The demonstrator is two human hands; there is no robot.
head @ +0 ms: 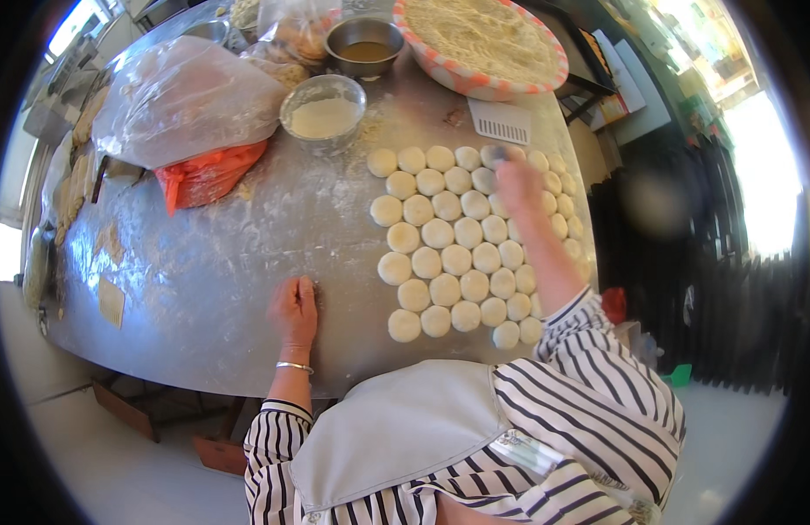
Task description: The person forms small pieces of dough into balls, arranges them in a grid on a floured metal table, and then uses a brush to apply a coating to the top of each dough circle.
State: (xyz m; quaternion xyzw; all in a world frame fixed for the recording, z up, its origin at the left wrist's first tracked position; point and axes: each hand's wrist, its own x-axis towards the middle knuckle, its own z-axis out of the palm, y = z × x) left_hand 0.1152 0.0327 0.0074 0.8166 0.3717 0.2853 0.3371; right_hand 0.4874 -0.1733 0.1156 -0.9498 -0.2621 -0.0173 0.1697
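Note:
Rows of round, flattened dough pieces (456, 260) lie close together on the metal worktable (247, 256). Over the far rows reaches my right hand (519, 184), blurred. A small dark tool (498, 155) shows at its fingertips, too smeared to name, right above one of the farthest dough pieces. My forearm covers part of the rows on the right. Left of the dough, my left hand (295, 312) rests on the tabletop with its fingers curled in. Nothing shows in that hand, though its palm side is hidden.
A large red-and-white basin (444, 72) of crumbly pale flour mixture stands at the back. Near it are a slotted white scraper (501, 122), a steel bowl of brownish liquid (364, 49) and a bowl of whitish content (324, 108). Plastic bags (188, 98) fill the back left.

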